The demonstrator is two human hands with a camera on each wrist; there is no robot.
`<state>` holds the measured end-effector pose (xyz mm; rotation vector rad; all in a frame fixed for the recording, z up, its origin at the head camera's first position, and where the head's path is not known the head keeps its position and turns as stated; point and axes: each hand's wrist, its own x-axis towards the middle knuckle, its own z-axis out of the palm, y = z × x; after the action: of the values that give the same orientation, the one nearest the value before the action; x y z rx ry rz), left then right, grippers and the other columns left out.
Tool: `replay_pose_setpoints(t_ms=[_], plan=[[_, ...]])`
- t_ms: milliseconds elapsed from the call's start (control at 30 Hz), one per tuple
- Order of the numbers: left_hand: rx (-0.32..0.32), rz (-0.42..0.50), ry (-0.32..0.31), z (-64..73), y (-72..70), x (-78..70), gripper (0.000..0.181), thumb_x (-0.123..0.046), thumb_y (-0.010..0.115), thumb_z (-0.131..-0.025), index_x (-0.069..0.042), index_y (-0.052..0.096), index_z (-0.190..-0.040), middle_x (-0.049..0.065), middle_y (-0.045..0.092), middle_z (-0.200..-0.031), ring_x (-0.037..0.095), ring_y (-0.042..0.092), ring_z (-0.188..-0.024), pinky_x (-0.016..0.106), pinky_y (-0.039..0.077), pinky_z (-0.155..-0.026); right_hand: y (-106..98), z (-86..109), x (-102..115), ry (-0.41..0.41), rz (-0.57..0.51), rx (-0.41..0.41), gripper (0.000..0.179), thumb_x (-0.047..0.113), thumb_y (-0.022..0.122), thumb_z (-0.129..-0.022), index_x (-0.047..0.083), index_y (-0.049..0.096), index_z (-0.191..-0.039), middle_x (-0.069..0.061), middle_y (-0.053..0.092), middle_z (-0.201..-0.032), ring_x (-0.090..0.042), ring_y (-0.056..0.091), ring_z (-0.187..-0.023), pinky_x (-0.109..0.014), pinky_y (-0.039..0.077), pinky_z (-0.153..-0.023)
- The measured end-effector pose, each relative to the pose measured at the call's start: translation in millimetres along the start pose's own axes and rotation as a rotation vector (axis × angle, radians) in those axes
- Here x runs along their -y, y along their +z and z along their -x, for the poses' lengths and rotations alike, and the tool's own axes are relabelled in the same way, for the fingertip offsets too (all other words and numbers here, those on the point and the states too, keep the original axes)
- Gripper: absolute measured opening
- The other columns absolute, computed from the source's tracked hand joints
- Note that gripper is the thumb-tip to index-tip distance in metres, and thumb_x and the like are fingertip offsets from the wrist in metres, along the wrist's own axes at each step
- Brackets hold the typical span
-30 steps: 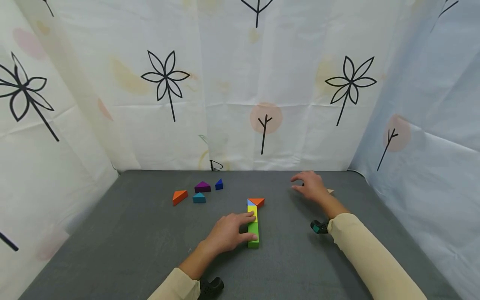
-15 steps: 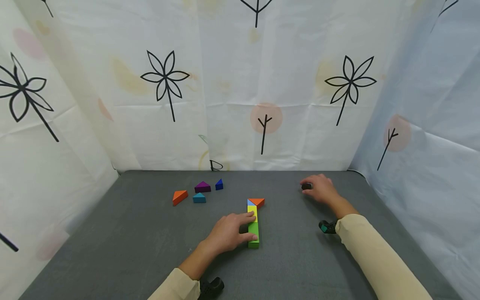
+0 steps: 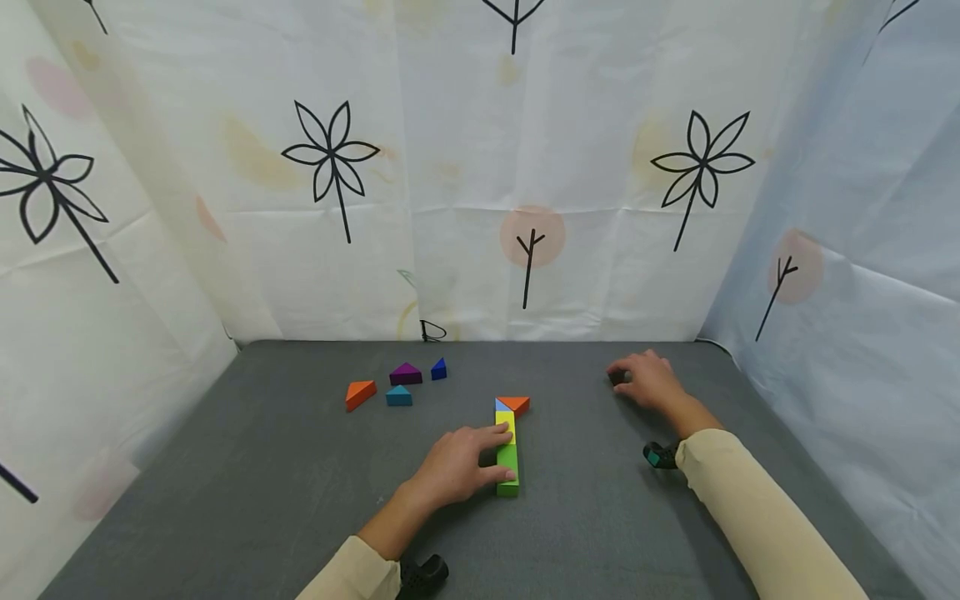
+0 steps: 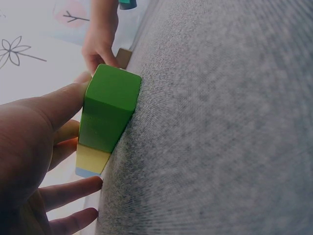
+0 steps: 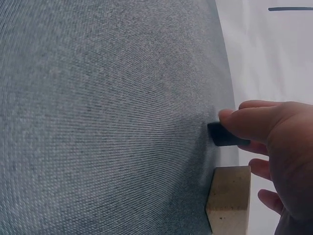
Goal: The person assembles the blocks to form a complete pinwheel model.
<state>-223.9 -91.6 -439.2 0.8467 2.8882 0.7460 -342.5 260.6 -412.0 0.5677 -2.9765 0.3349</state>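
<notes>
My left hand [image 3: 453, 467] lies over a row of blocks. Its thumb touches the green block [image 3: 507, 457] and a fingertip is on the yellow block [image 3: 505, 418]; the other fingers extend loosely in the left wrist view. Beyond the yellow one, a light blue piece [image 3: 500, 406] and an orange triangular block [image 3: 515, 403] adjoin the row's far end. Off to the right, my right hand [image 3: 648, 382] pinches a small black block [image 5: 221, 137] between thumb and fingers, low over the cloth. Beside it stands a bare wooden block [image 5: 229, 200], hidden behind that hand in the head view.
At the back left lie several triangular blocks: orange [image 3: 361, 395], purple [image 3: 406, 374], teal [image 3: 399, 397] and dark blue [image 3: 438, 370]. A grey cloth [image 3: 285, 467] covers the table. White printed curtains [image 3: 465, 167] hang behind it and along both sides.
My right hand has moved right and slightly nearer, with the black block in its fingers. The wooden block has gone out of sight behind it in the head view. My left hand stays put.
</notes>
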Motion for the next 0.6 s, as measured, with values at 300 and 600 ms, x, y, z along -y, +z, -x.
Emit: replay_pose_setpoints(t_ms=[300, 600], plan=[[0.008, 0.005, -0.014, -0.7, 0.4, 0.1, 0.059, -0.055, 0.066, -0.087, -0.027, 0.057, -0.138, -0.014, 0.048, -0.144, 0.022, 0.049, -0.128, 0.051, 0.039, -0.1, 3.7, -0.7, -2.5, 0.008, 0.038, -0.028, 0.026, 0.013, 0.073, -0.087, 0.009, 0.072, -0.113, -0.009, 0.066, -0.099, -0.032, 0.051, -0.094, -0.053, 0.039, -0.077], [0.004, 0.0, -0.009, -0.4, 0.9, 0.7, 0.059, -0.054, 0.066, -0.086, -0.027, 0.057, -0.138, -0.014, 0.047, -0.144, 0.022, 0.048, -0.129, 0.052, 0.039, -0.1, 3.9, -2.1, 5.6, -0.005, 0.043, -0.085, 0.021, 0.015, 0.073, -0.087, 0.009, 0.074, -0.107, -0.004, 0.066, -0.09, -0.026, 0.05, -0.084, -0.046, 0.038, -0.072]])
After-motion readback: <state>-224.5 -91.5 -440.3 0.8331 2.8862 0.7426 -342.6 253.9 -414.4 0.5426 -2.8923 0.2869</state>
